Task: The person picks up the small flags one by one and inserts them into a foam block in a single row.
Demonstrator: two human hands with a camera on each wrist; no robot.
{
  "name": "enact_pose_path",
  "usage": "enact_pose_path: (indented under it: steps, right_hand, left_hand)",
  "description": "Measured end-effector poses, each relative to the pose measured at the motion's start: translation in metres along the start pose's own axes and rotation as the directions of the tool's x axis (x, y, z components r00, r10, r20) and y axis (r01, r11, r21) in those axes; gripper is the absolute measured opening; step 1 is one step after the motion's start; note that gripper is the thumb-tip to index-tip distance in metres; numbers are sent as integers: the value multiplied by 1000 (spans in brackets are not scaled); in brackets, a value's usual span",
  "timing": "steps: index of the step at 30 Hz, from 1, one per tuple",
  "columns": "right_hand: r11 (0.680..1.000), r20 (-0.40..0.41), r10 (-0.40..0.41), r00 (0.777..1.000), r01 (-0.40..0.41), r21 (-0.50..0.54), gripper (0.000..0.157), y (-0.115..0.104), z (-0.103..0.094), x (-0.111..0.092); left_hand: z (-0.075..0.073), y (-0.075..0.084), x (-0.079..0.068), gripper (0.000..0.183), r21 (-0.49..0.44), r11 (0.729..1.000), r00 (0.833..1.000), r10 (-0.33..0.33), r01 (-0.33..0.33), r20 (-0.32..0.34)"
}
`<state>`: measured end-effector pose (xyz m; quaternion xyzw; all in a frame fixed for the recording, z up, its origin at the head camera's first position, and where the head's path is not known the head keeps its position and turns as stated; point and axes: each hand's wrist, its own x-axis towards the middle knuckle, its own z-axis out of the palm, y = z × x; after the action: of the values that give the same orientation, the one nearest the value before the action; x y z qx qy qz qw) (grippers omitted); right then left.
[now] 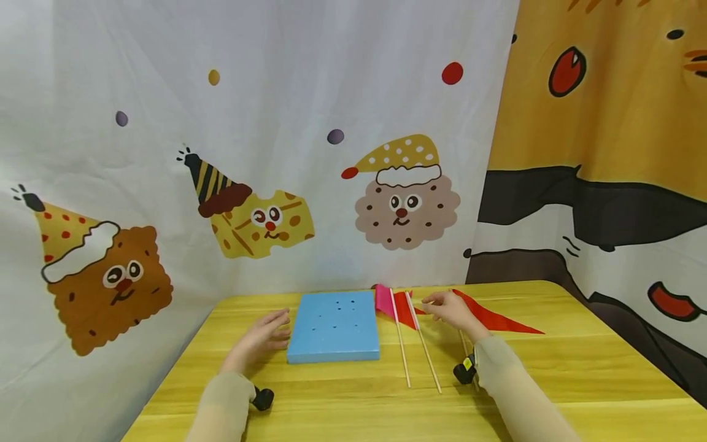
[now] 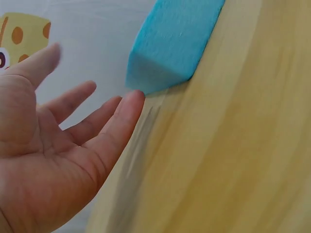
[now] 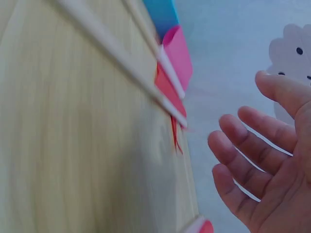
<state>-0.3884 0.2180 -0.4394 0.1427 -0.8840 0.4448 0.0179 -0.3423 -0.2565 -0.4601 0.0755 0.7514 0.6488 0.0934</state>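
A light blue foam block with several small holes in its top lies flat on the table. Just left of it is my left hand, fingers spread and holding nothing; in the left wrist view its fingertips come near the block's corner. To the block's right lie a pink flag and a red flag on thin wooden sticks. My right hand hovers between these and another red flag, whose stick is partly hidden under the arm. That hand's fingers are loosely bent around nothing.
The yellow wood-grain table ends at the back against a printed cloth with cartoon biscuits and cheese. Two flag sticks point toward the table's front. Each wrist wears a small black device.
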Motion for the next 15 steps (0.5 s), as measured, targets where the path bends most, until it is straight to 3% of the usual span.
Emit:
enact_pose_path:
  steps: [8,15]
  right_hand:
    - [990,96,-9,995,-5,139,36,-8,28,2]
    - [968,107,82,991,-104,227,33,-22,40,0]
  left_hand:
    - [5,-13,-1,63,-20,999,997,44,-43,71]
    - [1,-16,2,65,-16,998,991,58,-57,119]
